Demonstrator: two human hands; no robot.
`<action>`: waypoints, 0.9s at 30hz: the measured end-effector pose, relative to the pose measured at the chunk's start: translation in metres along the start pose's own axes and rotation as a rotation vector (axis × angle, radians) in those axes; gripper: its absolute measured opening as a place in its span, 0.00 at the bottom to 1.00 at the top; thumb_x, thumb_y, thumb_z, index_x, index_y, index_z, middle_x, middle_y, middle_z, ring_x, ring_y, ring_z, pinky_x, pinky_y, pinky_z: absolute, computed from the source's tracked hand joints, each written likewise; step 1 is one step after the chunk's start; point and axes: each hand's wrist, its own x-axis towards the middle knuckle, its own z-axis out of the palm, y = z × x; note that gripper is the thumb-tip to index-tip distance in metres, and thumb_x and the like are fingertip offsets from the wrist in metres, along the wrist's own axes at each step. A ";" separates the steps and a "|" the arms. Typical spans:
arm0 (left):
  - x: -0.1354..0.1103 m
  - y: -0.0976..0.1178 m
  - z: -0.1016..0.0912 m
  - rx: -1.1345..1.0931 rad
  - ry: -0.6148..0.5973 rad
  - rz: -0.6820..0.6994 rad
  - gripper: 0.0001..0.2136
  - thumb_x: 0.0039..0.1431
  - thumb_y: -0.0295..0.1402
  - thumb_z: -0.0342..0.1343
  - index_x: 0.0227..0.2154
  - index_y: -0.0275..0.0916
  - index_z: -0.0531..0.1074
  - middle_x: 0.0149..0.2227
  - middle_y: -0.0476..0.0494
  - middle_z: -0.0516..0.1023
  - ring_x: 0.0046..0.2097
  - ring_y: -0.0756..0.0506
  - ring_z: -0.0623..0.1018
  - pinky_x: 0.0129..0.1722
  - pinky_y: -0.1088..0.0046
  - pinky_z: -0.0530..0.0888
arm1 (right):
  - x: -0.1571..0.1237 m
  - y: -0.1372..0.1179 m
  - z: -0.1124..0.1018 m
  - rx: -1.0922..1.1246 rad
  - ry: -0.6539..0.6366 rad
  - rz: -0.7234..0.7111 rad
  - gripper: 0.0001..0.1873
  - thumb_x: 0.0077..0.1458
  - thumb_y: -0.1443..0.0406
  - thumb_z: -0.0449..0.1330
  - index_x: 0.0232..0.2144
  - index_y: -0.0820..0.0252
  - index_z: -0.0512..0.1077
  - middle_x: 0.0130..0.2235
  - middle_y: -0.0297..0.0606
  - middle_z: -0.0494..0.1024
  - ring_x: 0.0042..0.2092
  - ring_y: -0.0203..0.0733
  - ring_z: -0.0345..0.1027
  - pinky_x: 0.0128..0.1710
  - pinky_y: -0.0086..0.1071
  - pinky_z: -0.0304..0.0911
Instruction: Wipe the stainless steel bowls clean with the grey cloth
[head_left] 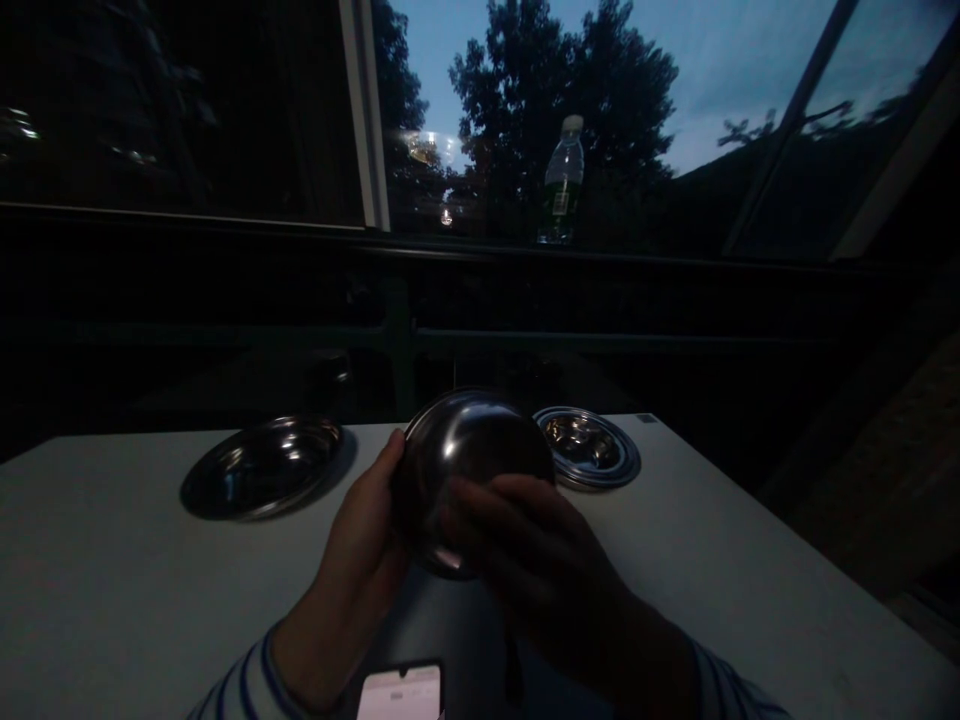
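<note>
A shiny metal bowl (480, 430) is held up over the near part of the table, its rounded side towards me. My left hand (367, 540) grips it at the left edge, with the thumb up along the rim. In front of the bowl, my right hand (532, 550) has its fingers bent together against the lower middle of the metal. Blur and dim light hide whether anything lies between those fingers. Below the hands, a phone (401, 692) with a lit screen shows at the bottom edge of the view.
On the white table (97, 570), a wide metal basin (262, 465) sits to the left, slightly tilted. Stacked metal dishes (626, 462) lie at the back right. Beyond the table, a plastic bottle (564, 185) with a green label stands by the window.
</note>
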 end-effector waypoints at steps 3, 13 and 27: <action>-0.001 0.002 0.000 0.011 0.010 0.030 0.12 0.59 0.32 0.46 0.29 0.32 0.73 0.22 0.44 0.77 0.22 0.49 0.75 0.23 0.74 0.72 | 0.002 0.002 0.001 -0.002 0.015 -0.018 0.13 0.57 0.72 0.50 0.44 0.66 0.68 0.47 0.43 0.73 0.45 0.43 0.62 0.38 0.37 0.64; 0.001 -0.002 -0.001 0.063 0.008 -0.037 0.11 0.58 0.31 0.48 0.26 0.33 0.73 0.20 0.45 0.76 0.20 0.49 0.74 0.20 0.76 0.70 | 0.004 0.006 -0.002 -0.064 0.026 0.027 0.13 0.58 0.69 0.50 0.44 0.66 0.69 0.46 0.43 0.73 0.43 0.44 0.62 0.37 0.38 0.64; 0.011 0.030 -0.011 -0.093 0.090 0.109 0.11 0.59 0.30 0.46 0.28 0.35 0.73 0.21 0.48 0.77 0.23 0.50 0.76 0.23 0.76 0.72 | -0.002 -0.003 0.011 -0.065 -0.037 0.017 0.15 0.57 0.73 0.49 0.46 0.66 0.68 0.46 0.43 0.72 0.44 0.43 0.62 0.39 0.37 0.64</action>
